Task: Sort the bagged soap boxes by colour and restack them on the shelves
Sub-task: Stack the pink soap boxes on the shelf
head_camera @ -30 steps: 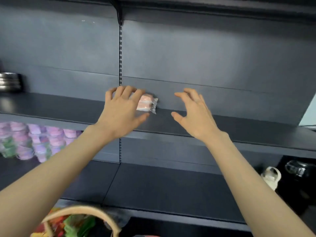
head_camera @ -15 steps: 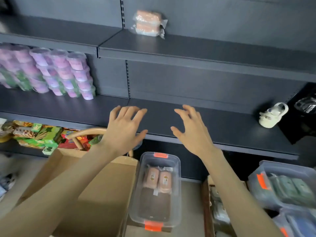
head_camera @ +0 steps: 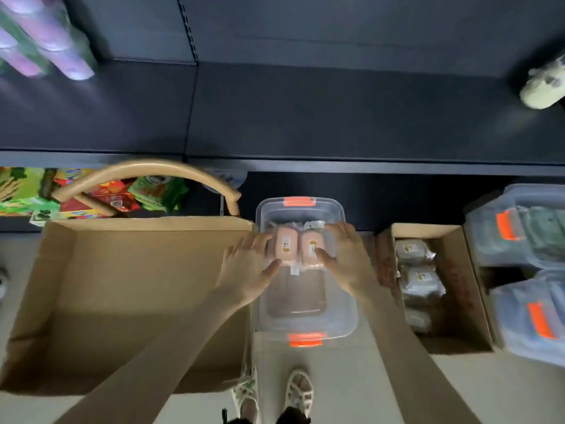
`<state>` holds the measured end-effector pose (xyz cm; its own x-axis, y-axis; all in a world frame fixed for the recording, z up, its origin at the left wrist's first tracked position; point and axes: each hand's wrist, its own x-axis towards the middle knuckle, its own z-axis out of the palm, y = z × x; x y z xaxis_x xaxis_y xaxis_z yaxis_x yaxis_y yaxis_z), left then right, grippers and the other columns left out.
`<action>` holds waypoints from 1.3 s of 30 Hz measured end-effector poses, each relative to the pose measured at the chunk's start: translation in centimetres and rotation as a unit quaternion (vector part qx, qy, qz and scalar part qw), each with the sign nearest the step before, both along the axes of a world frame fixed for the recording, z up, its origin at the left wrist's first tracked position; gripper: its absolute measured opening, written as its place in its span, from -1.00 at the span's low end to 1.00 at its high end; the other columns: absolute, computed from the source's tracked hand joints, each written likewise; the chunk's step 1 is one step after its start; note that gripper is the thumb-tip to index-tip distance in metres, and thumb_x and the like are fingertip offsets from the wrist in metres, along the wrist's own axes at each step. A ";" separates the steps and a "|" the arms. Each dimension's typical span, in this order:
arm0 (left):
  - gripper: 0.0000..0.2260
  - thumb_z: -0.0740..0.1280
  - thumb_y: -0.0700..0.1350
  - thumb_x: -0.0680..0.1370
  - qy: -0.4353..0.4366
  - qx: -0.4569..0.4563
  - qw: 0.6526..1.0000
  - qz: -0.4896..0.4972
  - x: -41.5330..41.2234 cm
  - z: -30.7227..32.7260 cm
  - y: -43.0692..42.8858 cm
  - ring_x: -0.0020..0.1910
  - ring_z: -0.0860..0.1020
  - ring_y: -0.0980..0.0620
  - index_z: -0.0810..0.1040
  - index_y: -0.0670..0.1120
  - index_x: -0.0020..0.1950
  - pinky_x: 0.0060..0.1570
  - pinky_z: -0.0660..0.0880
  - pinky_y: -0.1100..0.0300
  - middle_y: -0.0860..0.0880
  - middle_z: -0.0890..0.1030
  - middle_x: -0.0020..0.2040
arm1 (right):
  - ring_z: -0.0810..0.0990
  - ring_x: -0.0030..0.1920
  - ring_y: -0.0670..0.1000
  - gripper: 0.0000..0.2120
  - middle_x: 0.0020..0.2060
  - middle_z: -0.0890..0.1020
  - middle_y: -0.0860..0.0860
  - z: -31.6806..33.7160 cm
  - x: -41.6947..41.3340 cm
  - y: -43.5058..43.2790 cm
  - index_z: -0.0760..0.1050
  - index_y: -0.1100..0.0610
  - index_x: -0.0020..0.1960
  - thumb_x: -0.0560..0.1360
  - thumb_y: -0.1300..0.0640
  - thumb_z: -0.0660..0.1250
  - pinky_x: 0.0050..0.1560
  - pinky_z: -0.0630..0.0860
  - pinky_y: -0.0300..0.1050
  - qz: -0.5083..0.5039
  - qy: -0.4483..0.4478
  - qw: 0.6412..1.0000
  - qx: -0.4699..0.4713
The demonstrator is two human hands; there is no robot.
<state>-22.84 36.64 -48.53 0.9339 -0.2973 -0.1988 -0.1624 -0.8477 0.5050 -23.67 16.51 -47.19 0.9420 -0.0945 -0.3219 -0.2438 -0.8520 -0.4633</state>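
Observation:
Two pink bagged soap boxes (head_camera: 289, 249) lie side by side at the far end of a clear plastic bin (head_camera: 305, 327) with orange latches, on the floor below the dark shelf (head_camera: 336, 117). My left hand (head_camera: 244, 267) grips the left box, fingers over its far edge and thumb at its near end. My right hand (head_camera: 347, 258) grips the right box the same way, thumb on its top. The rest of the bin holds nothing.
A large open cardboard box (head_camera: 122, 286) stands left of the bin. To the right, a smaller carton (head_camera: 458, 270) holds pale bagged boxes (head_camera: 419, 280), and two clear lidded bins (head_camera: 538, 234) hold greenish packs. A basket handle (head_camera: 146, 168), purple cups (head_camera: 46, 41) and a white jug (head_camera: 541, 90) are near the shelf.
My view swung down from the upper shelf, where a pink pack was left, to the floor. Both hands dropped from open in the air into the bin and closed on the pink boxes.

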 end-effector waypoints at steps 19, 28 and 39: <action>-0.30 0.30 0.08 0.56 0.262 -0.083 0.908 0.317 5.7 -30.5 -9.9 0.47 0.22 -0.13 0.04 -0.15 0.54 0.40 0.21 0.01 -0.15 0.20 0.51 | 0.21 0.48 0.16 -0.27 0.50 0.24 0.08 -31.2 5.3 -3.0 0.04 0.16 0.55 0.54 -0.02 0.33 0.45 0.20 0.07 -0.318 0.162 0.915 0.189; -0.24 0.32 0.17 0.51 0.236 -0.133 0.883 0.383 6.6 -35.0 -10.9 0.44 0.25 -0.13 0.09 -0.20 0.53 0.39 0.25 0.00 -0.17 0.25 0.48 | 0.23 0.42 0.19 -0.20 0.44 0.30 0.11 -36.0 5.1 -2.8 0.08 0.21 0.52 0.49 -0.16 0.36 0.42 0.20 0.15 -0.372 0.102 0.900 0.203; -0.53 0.31 0.08 0.55 0.217 -0.151 0.883 0.388 6.1 -33.5 -11.2 0.09 0.53 -0.19 0.27 -0.24 0.22 -0.02 0.42 0.06 -0.21 0.53 0.15 | 0.48 -0.05 0.08 -0.51 -0.07 0.50 0.02 -35.3 5.2 -3.0 0.25 0.14 0.06 0.42 -0.10 0.46 -0.07 0.34 -0.09 -0.383 0.071 0.902 0.188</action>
<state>-16.77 25.47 -82.00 0.7354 0.2977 -0.6087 0.6720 -0.4355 0.5990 -18.43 13.49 -82.49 0.5931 -0.5590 -0.5794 -0.7742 -0.1984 -0.6011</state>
